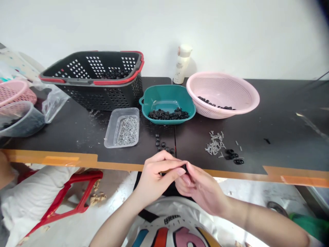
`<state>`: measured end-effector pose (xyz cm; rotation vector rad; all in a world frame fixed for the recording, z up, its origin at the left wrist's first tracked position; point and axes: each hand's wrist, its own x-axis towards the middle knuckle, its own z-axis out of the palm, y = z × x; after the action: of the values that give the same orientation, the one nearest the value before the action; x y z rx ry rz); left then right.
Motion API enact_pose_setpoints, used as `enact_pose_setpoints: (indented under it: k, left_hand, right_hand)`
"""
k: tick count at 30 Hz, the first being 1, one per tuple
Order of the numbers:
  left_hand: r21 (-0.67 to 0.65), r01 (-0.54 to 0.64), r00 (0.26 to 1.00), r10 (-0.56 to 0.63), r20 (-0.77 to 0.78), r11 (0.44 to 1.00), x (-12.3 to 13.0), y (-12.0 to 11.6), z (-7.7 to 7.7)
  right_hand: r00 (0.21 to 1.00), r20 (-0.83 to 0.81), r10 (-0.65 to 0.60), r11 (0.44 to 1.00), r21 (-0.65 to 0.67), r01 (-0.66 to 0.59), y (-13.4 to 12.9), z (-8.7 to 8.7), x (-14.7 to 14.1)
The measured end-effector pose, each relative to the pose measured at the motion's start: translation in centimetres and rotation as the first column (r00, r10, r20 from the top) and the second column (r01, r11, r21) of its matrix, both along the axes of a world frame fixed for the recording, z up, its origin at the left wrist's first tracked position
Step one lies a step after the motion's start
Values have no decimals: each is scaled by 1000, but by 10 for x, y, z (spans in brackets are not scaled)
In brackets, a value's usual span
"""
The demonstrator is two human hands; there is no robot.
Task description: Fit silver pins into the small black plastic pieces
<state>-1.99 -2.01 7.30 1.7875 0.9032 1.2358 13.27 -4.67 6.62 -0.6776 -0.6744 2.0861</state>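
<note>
The dark surface carries a black basket, a pink colander and a teal basin. At the surface's near side, the left hand and right hand meet, each grip closed to a fingertip pinch on one small black piece held between them.

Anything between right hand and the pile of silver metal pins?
Nothing visible; just flat dark tabletop separates the right hand from the pile of silver metal pins. Small rounded black parts lie right of it, off the direct line. The right hand holds a small black piece with the left hand.
</note>
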Motion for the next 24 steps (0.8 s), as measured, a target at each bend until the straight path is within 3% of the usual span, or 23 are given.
enact_pose_setpoints:
  k: [3, 6, 10, 14, 19, 24]
  left_hand:
    - [7, -1, 1000, 1, -21, 1000, -3, -1, 0]
    - [6, -8, 998, 8, -59, 1000, -4, -4, 1]
    - [-62, -19, 997, 14, -80, 998, -4, -8, -3]
    - [-71, -45, 996, 38, -84, 996, -5, -12, -20]
    - [-131, -29, 996, 18, -88, 991, -7, -14, -33]
    - [-62, -57, 997, 53, -60, 996, -7, -12, -30]
  right_hand:
    - [990, -14, 138, 990, -36, -138, 4, -4, 4]
    - [987, -2, 162, 986, -29, -162, 5, -10, 5]
    - [996, 89, 32, 998, 56, -37, -2, -18, -1]
    - [973, 196, -124, 992, 34, 120, -10, -29, -8]
    - [969, 245, 9, 1000, -23, -4, -9, -38, -3]
    - [965, 251, 81, 997, -17, -80, 0, -39, 2]
